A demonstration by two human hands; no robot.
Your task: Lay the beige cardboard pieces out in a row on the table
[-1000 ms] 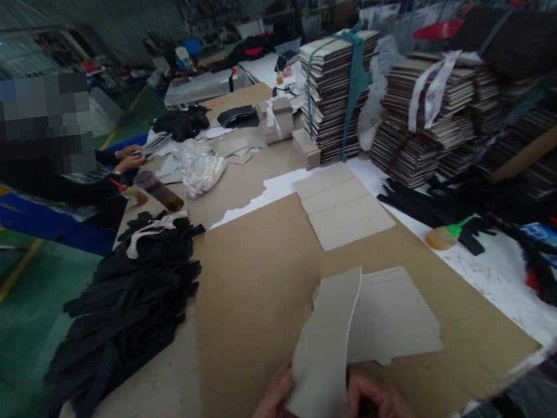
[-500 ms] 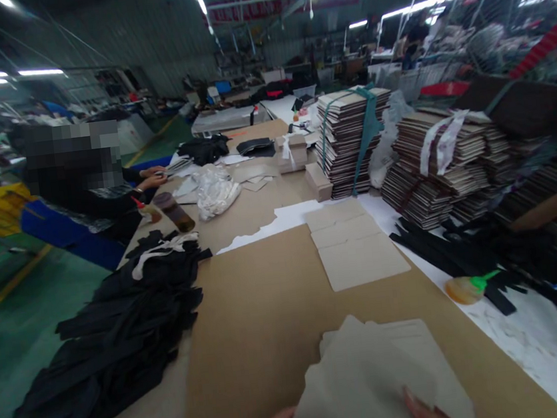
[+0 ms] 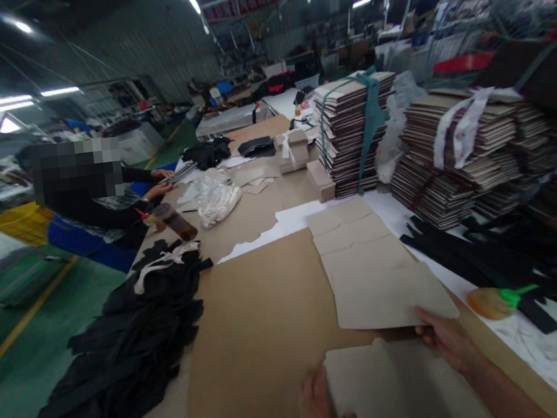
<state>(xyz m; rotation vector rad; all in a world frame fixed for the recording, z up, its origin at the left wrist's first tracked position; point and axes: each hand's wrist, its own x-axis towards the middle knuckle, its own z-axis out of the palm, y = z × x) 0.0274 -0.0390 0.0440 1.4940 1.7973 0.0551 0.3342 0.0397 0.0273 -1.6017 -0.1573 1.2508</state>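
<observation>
My right hand (image 3: 447, 341) pinches the near right edge of a grey-beige cardboard sheet (image 3: 388, 290), thumb on top and fingers beneath. That sheet overlaps the lower end of a row of similar cardboard sheets (image 3: 348, 228) laid out on the brown board. Closer to me, my left hand (image 3: 324, 408) grips the left side of a stack of cardboard sheets (image 3: 394, 390), its thumb over the top sheet. The stack's near end is cut off by the picture's lower edge.
Black fabric strips (image 3: 132, 340) are heaped along the left. At right lie a glue bottle (image 3: 495, 302) with a green nozzle and more black strips (image 3: 465, 255). Tied board stacks (image 3: 350, 133) stand behind. Across the table at left, a co-worker (image 3: 84, 184) handles pieces.
My right hand has moved forward with one sheet from the stack onto the end of the laid-out row. The left hand has shifted right with the stack. The view has turned slightly.
</observation>
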